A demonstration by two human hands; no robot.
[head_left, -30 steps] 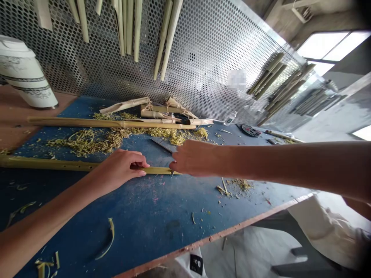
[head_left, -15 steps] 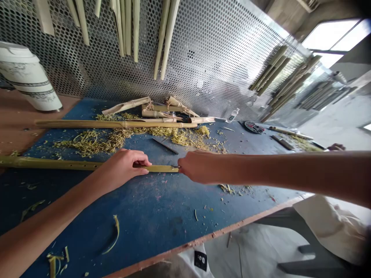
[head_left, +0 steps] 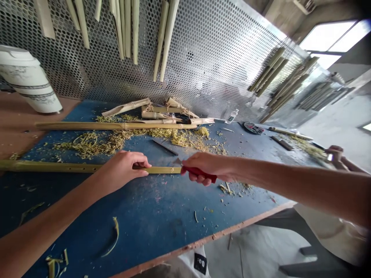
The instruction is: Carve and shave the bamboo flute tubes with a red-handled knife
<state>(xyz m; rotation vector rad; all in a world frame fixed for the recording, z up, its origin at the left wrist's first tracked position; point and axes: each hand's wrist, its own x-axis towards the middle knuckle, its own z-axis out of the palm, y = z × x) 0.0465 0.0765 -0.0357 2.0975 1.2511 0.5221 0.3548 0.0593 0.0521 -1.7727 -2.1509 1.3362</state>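
My left hand (head_left: 123, 168) is closed around a long bamboo tube (head_left: 58, 167), which lies along the blue worktable (head_left: 139, 224) and has a row of small holes along it. My right hand (head_left: 204, 168) grips a red-handled knife (head_left: 199, 173). Its small blade (head_left: 177, 161) sits at the tube's right end, just past the bamboo tip. The hands are a short way apart, with a bare stretch of tube between them. The part of the knife inside my fist is hidden.
Bamboo shavings (head_left: 116, 139) cover the table, with a second long bamboo pole (head_left: 110, 126) and tied bamboo bundles (head_left: 162, 111) behind. A flat metal blade (head_left: 165, 147) lies nearby. Bamboo strips hang on a perforated metal panel (head_left: 208, 61). A co-worker's hand (head_left: 334, 154) is at far right.
My right hand has moved slightly down and right, and the red knife handle now shows in it. A co-worker's hand has risen at the far right.
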